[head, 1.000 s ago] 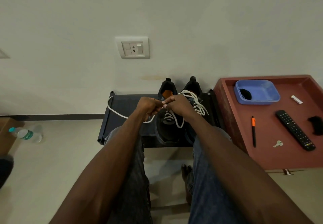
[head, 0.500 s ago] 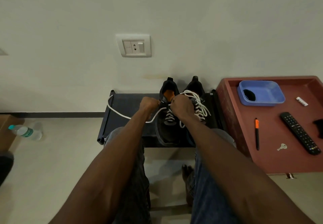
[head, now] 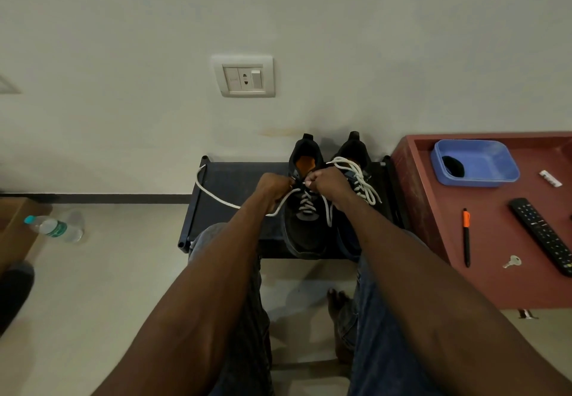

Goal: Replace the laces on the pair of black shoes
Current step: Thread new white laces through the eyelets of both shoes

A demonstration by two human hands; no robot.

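Two black shoes stand side by side on a low dark rack (head: 235,179) against the wall. The left shoe (head: 305,231) has an orange insole and a white lace (head: 305,207) crossed through its lower eyelets. My left hand (head: 274,186) and my right hand (head: 328,182) meet over its upper eyelets, each pinching the lace. One long lace end trails left across the rack to its far corner; the other loops down by my right wrist. The right shoe (head: 356,154) carries a full white lace, loosely bunched on top.
A red-brown table (head: 495,272) at the right holds a blue tray (head: 475,162), an orange-capped pen (head: 466,236), a remote (head: 543,234) and a key (head: 512,261). A water bottle (head: 54,228) lies on the floor at left. My knees and a bare foot are below the rack.
Both hands have shifted slightly away from me to the shoe's upper eyelets. The loose lace end has been drawn a little through, still trailing left.
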